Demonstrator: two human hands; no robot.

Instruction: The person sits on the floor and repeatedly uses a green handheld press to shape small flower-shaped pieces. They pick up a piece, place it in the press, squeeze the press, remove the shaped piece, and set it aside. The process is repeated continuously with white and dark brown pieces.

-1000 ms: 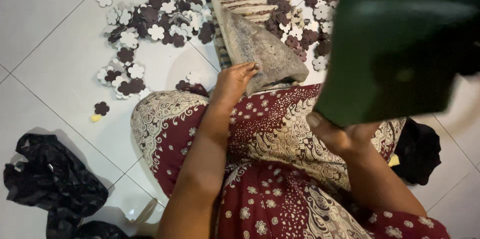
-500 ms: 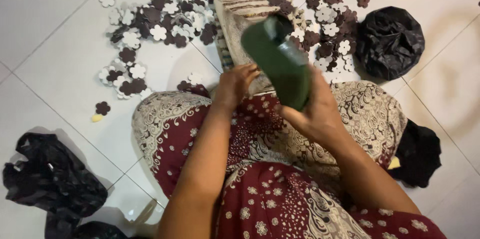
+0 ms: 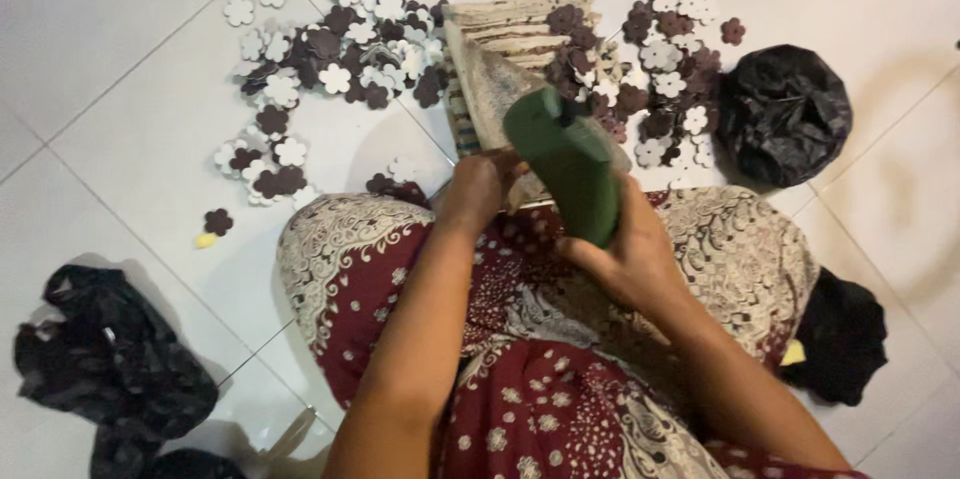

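Two hands work over a lap in red and cream patterned cloth: the right hand (image 3: 630, 264) is wrapped tight around a dark green tube-shaped tool (image 3: 568, 161), tilted with its tip toward a beige woven fabric piece (image 3: 492, 89) on the white tiled floor (image 3: 130, 89). The left hand (image 3: 472, 191) is curled shut, pinching that fabric's near edge. Brown and white flower-shaped cutouts (image 3: 330, 49) lie scattered beside the fabric; a black plastic bag (image 3: 785, 114) sits to the right
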